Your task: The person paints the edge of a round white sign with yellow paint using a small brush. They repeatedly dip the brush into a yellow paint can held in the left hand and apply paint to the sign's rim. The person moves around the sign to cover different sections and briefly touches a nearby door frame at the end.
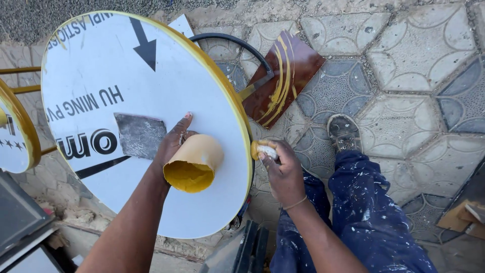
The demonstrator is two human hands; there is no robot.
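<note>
At the far left edge a second round panel (15, 134) with a yellow rim shows only in part, with thin yellow bars (20, 80) running behind it. Just right of it, filling the left half of the scene, stands the large white round sign (101, 65), its face printed with black letters and an arrow and its edge painted yellow. A grey square patch (140, 135) lies on the sign's face near the middle. Touching the patch's right side is the left hand (174, 144), fingers stretched flat against the sign while it grips a tan cup (194, 163) tipped on its side, yellow paint showing inside the mouth. Right of the cup, at the sign's near right rim, the right hand (283, 169) is closed narrowly around a small yellow-stained pad (263, 149) pressed to the yellow edge. Farther away, a brown tile (285, 76) streaked with yellow rests on the patterned pavement (414, 50), a black hose (227, 41) curving over it. Near right, paint-flecked blue trousers (364, 212) and a dusty shoe (343, 132) show.
</note>
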